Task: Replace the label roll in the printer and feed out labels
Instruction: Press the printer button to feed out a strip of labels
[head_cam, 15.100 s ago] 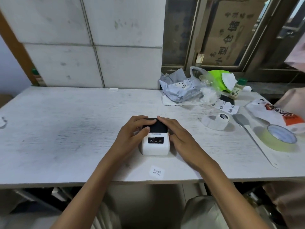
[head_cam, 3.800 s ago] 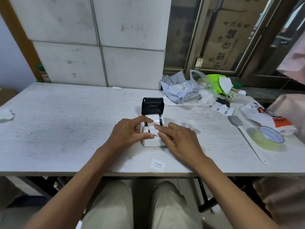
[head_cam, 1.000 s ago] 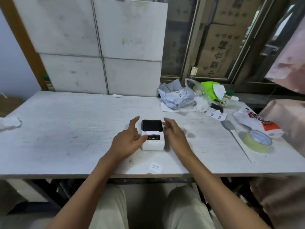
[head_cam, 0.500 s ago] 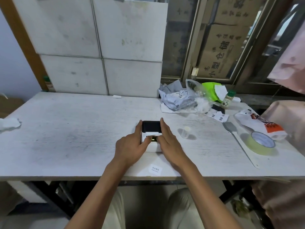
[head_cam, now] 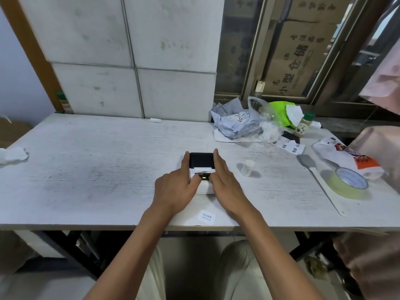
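A small white label printer (head_cam: 201, 163) with a black lid sits on the white table (head_cam: 108, 165), its lid down. A white label edge (head_cam: 203, 169) shows at the slot below the lid, and a small light glows on the front panel. My left hand (head_cam: 176, 188) flanks the printer's left side, forefinger along the lid, thumb on the front panel. My right hand (head_cam: 227, 185) flanks the right side the same way. A printed label (head_cam: 206, 217) lies near the table's front edge. A bare white roll core (head_cam: 247, 167) lies to the printer's right.
At the back right are a grey mailing bag (head_cam: 233, 124), clear plastic, a green packet and a small spice bottle (head_cam: 303, 125). A roll of pale green tape (head_cam: 349, 184), a spatula (head_cam: 318, 178) and a snack bag (head_cam: 346, 159) lie at the right. Crumpled tissue (head_cam: 12, 154) sits far left.
The printer's lid, open a few seconds ago, is down. Both hands have closed in on the printer's sides, thumbs on the front, and a label edge now shows at the slot.
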